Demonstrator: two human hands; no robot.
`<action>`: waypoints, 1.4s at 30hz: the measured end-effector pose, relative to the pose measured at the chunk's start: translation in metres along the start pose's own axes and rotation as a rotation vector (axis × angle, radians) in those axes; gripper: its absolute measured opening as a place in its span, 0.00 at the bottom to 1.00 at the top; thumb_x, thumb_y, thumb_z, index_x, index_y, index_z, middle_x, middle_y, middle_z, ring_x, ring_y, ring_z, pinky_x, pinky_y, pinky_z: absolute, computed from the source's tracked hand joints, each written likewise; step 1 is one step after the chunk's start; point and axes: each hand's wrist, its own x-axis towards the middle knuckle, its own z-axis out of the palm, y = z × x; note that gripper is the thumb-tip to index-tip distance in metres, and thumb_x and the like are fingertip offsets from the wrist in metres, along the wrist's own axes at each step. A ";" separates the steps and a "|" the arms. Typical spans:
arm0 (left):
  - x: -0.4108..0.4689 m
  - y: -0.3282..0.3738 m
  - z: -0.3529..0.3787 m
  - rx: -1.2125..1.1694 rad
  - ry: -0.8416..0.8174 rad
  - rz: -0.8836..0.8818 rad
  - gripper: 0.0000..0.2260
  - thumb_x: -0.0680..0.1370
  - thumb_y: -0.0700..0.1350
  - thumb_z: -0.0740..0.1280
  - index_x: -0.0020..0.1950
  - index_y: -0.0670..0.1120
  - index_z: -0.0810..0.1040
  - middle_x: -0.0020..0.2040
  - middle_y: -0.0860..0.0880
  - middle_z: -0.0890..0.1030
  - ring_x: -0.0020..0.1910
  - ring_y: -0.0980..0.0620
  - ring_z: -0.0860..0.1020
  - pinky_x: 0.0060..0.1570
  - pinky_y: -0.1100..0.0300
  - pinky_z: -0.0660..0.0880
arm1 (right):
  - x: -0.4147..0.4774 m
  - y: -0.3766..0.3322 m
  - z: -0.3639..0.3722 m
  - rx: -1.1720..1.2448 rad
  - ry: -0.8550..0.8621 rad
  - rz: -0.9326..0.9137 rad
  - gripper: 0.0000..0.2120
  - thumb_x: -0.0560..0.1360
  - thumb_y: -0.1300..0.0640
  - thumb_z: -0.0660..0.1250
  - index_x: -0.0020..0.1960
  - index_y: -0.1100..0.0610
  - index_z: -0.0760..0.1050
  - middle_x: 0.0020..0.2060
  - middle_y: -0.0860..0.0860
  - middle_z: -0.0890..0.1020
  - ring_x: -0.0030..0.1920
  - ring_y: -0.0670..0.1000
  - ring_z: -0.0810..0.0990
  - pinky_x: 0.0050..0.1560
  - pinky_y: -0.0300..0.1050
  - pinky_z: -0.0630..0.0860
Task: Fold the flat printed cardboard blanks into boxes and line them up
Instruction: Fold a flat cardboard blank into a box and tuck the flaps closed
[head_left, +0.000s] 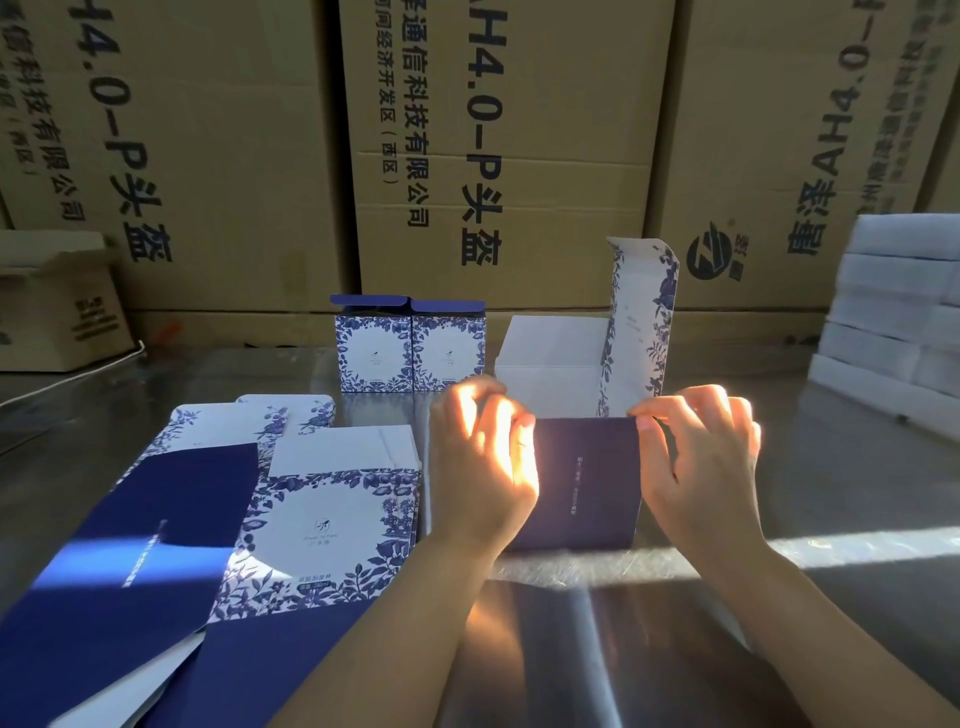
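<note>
The half-formed box (582, 483) stands upright on the worktop (831, 467), navy panel facing the person. Its top is open on white inner walls, and its floral lid flap (644, 312) points straight up. The left hand (480, 457) and right hand (701, 457) pinch the panel's top corners. Two closed boxes (371, 353) touch behind; their contents are hidden. Flat blanks (322, 525) lie left, white foam slabs (893, 322) right.
</note>
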 end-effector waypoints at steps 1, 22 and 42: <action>0.000 0.000 0.001 0.003 -0.004 -0.003 0.09 0.76 0.43 0.59 0.41 0.42 0.77 0.49 0.43 0.74 0.50 0.48 0.69 0.52 0.52 0.70 | 0.000 0.002 0.000 -0.002 0.004 0.002 0.16 0.75 0.54 0.53 0.44 0.57 0.80 0.43 0.52 0.75 0.49 0.52 0.67 0.50 0.45 0.57; 0.001 0.005 -0.004 -0.127 -0.063 0.052 0.08 0.74 0.43 0.59 0.47 0.45 0.76 0.52 0.50 0.69 0.54 0.51 0.68 0.55 0.59 0.66 | 0.004 0.014 0.002 -0.115 -0.001 0.017 0.09 0.75 0.59 0.60 0.47 0.56 0.79 0.44 0.55 0.79 0.46 0.61 0.74 0.49 0.54 0.67; -0.001 -0.008 0.007 -0.415 -0.196 -0.459 0.31 0.76 0.64 0.48 0.75 0.50 0.58 0.69 0.60 0.62 0.64 0.73 0.61 0.70 0.55 0.58 | 0.020 0.029 -0.004 0.835 -0.391 0.797 0.12 0.74 0.35 0.58 0.48 0.34 0.78 0.46 0.37 0.82 0.47 0.37 0.80 0.55 0.49 0.69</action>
